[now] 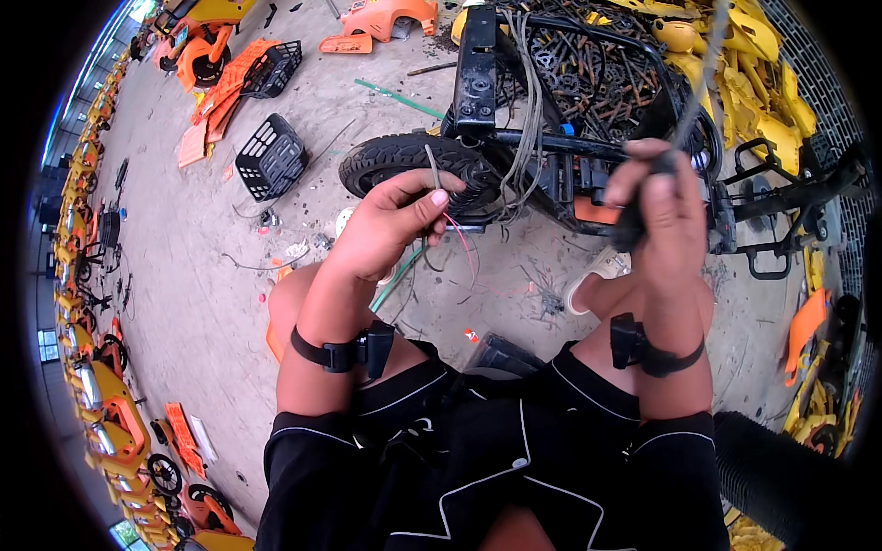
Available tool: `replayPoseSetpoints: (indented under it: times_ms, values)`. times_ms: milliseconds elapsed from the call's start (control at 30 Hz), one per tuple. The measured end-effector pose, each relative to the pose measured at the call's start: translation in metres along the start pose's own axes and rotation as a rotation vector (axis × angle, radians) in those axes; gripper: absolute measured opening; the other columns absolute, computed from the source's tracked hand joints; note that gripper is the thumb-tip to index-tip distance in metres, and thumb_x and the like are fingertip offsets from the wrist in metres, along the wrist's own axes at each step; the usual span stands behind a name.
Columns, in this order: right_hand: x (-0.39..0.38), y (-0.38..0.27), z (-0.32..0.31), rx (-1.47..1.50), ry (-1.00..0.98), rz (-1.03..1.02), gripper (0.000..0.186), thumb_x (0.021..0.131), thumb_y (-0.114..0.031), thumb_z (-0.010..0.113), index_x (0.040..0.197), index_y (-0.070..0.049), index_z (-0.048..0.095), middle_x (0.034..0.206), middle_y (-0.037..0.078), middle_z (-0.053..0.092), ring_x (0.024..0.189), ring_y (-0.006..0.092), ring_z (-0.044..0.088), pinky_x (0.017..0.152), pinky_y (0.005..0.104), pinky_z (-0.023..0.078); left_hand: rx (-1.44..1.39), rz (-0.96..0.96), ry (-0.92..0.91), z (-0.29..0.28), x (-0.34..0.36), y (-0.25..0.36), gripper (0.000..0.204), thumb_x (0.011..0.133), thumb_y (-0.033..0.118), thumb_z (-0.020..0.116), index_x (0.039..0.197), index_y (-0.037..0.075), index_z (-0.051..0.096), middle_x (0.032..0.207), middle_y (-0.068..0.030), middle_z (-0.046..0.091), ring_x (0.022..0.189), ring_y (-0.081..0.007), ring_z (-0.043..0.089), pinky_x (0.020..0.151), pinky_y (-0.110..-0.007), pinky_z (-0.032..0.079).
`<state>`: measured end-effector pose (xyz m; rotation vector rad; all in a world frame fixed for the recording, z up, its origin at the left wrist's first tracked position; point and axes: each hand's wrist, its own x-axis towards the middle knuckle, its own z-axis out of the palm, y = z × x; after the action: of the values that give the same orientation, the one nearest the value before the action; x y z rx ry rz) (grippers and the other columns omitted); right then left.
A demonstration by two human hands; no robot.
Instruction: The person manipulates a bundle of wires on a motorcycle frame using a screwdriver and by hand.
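Note:
My left hand (395,220) pinches a grey cable (432,161) between thumb and fingers, with a thin red wire (465,243) hanging from it. My right hand (657,202), raised to the right and blurred, is closed on a dark object (629,228) I cannot make out, with a blurred grey strand (689,115) running up from it past the top edge. Behind both hands stands a black scooter frame (478,73) with a rear wheel (377,161) and several grey cables (524,110) draped over it.
Black crates (271,158) and orange panels (220,101) lie on the concrete floor (202,303). A heap of rusty metal parts (597,87) and yellow body panels (753,101) are at the back right. Scooters (110,422) line the left; a black ribbed tube (763,459) is at lower right.

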<state>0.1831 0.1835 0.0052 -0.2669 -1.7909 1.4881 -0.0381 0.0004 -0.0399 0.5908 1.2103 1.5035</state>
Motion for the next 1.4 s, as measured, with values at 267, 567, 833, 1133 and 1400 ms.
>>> replayPoseSetpoints:
  times_ms: [267,567,833,1133,1400]
  values:
    - [-0.012,0.006,0.031,-0.207,-0.342,0.144,0.016,0.097,-0.012,0.053,0.110,-0.001,0.055,0.089,0.008,0.058,0.078,0.0184,0.056,0.072,0.0311,0.046,-0.129,0.018,-0.048,0.004,-0.002,0.009,0.025,0.091,0.017,0.067,0.111,0.001,0.063,0.081,-0.0025,0.057,0.069,-0.0137,0.056,0.060,-0.026,0.046]
    - [-0.019,0.021,0.005,-0.655,-0.301,0.092,0.010,0.088,-0.011,0.062,0.093,-0.003,0.064,0.082,0.012,0.060,0.073,0.0318,0.060,0.065,0.0383,0.046,-0.058,0.332,0.001,-0.038,-0.017,0.027,0.026,0.091,0.024,0.067,0.103,0.004,0.058,0.074,-0.0012,0.050,0.062,-0.0111,0.048,0.056,-0.023,0.039]
    - [-0.020,0.034,0.001,-0.507,-0.574,0.036,0.011,0.088,-0.011,0.064,0.094,-0.002,0.065,0.086,0.011,0.062,0.081,0.0304,0.061,0.070,0.0373,0.048,-0.011,0.300,-0.009,-0.036,-0.015,0.019,0.026,0.087,0.024,0.071,0.101,0.005,0.060,0.084,-0.0046,0.059,0.077,-0.0149,0.054,0.069,-0.028,0.041]
    - [-0.027,0.028,0.051,-0.440,-0.317,0.026,0.051,0.090,-0.004,0.057,0.140,-0.010,0.045,0.095,0.012,0.063,0.076,0.0290,0.063,0.070,0.0378,0.051,-0.003,0.196,0.037,-0.010,-0.014,0.014,0.017,0.086,0.017,0.073,0.092,0.004,0.063,0.083,-0.0018,0.060,0.075,-0.0113,0.055,0.070,-0.026,0.044]
    - [-0.022,0.023,0.059,-0.800,-0.292,-0.212,0.065,0.073,0.008,0.056,0.136,-0.009,0.053,0.093,0.010,0.060,0.081,0.0279,0.062,0.068,0.0384,0.052,0.116,0.183,0.042,-0.001,-0.020,0.021,0.015,0.086,0.011,0.073,0.094,0.003,0.063,0.083,-0.0011,0.062,0.079,-0.0097,0.057,0.071,-0.024,0.045]
